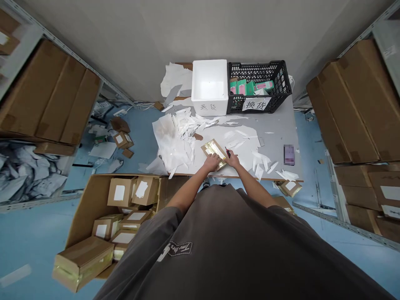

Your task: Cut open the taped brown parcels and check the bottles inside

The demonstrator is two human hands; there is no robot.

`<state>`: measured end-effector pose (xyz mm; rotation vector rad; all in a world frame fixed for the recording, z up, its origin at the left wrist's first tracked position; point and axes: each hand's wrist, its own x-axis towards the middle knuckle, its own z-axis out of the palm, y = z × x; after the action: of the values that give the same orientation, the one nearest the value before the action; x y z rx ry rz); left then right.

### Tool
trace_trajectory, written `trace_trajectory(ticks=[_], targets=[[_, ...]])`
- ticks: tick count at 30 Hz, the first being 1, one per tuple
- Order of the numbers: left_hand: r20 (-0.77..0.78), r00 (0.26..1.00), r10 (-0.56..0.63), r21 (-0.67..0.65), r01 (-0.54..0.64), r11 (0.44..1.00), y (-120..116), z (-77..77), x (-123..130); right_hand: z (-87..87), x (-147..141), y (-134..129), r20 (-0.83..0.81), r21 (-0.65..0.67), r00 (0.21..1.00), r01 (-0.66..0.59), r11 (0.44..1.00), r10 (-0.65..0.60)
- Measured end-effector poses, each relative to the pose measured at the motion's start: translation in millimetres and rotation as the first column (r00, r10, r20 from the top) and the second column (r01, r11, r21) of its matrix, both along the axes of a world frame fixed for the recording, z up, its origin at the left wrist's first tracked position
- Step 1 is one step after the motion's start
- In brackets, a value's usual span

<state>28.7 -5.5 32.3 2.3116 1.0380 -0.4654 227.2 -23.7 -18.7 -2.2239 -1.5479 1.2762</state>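
Note:
A small cardboard box (213, 146) with shiny tape and a white label lies at a slant near the front of the table. My left hand (212, 161) grips its near left side, fingers bent over the edge. In my right hand (232, 159) is a small red and black utility knife (228, 152), held at the box's right side. Whether its blade touches the cardboard is too small to tell. Torn white paper scraps (184, 137) are heaped left of the box, and more strips (261, 160) lie to its right.
At the table's back stand a white foam bin (209, 106) and a black crate (258, 109) holding green and pink boxes. A phone (289, 155) lies at the right. Beside me on the left is a large carton (79, 208) of parcels. Shelves with cartons (353, 104) flank both sides.

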Motion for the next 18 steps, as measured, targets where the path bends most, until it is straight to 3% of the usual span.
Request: trace_trajectory(ticks=[5, 9, 13, 18], targets=[[-0.017, 0.999, 0.046, 0.024, -0.046, 0.999, -2, -3.3, -3, 4.9, 3, 12, 0.005, 0.048, 0.998, -0.07, 0.996, 0.07], [0.003, 0.996, 0.094, 0.052, -0.094, 0.994, -9, -7.6, -5, 13.4, 23, -13, -0.129, 0.125, 0.992, 0.03, 0.992, -0.014], [-0.027, 0.993, 0.113, 0.069, -0.111, 0.991, -10, -9.1, 2, 21.5, 47, -48, -0.338, -0.033, 0.939, -0.082, 0.996, 0.066], [-0.067, 0.989, 0.129, 0.048, -0.126, 0.991, -7, -8.9, 10, 24.2, 53, -56, -0.287, -0.167, 0.952, -0.161, 0.973, 0.108]])
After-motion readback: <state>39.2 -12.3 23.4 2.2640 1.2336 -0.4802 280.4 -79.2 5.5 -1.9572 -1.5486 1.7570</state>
